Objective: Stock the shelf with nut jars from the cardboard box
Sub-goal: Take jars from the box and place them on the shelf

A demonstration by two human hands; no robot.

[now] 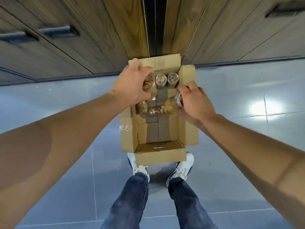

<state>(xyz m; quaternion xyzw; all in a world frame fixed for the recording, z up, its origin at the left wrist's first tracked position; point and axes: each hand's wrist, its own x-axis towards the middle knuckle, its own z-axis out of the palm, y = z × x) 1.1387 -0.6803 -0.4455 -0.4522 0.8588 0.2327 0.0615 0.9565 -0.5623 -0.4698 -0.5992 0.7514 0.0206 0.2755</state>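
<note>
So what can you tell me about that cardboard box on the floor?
The cardboard box is plain brown, open at the top with its flaps folded out, one corner patched with clear tape. It sits on the grey tiled floor before wooden cabinets, close to the person's shoes. Clear jars of nuts stand or lie at its far end; the near end is bare. Both hands reach in, each gripping a jar.

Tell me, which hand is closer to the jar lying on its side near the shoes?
Left. The left hand is just above the lying jar; the right hand is farther off to its right, gripping another jar.
</note>
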